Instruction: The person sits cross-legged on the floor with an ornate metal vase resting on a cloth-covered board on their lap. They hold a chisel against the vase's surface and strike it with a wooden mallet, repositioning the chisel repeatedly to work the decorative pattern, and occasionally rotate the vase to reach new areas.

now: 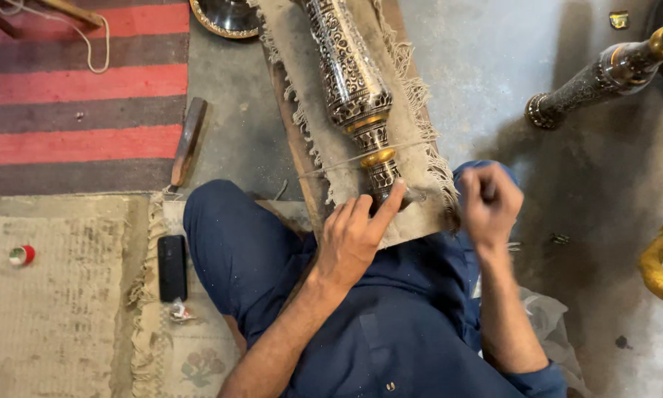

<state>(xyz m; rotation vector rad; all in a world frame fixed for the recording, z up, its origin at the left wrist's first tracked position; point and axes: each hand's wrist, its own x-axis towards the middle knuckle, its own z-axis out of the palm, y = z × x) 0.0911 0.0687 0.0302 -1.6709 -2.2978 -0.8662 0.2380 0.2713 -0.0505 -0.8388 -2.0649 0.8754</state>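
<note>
Left hand [357,232] steadies engraved metal stem [353,88]; phone [172,267] nearby.

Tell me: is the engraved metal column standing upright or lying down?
Lying down. The engraved metal column rests lengthwise on a fringed cloth, its near end under the left hand.

The engraved metal column [350,81] runs off the top edge, its near end hidden under the left hand [355,236]. The blurred right hand [490,203] closes on something unseen.
</note>
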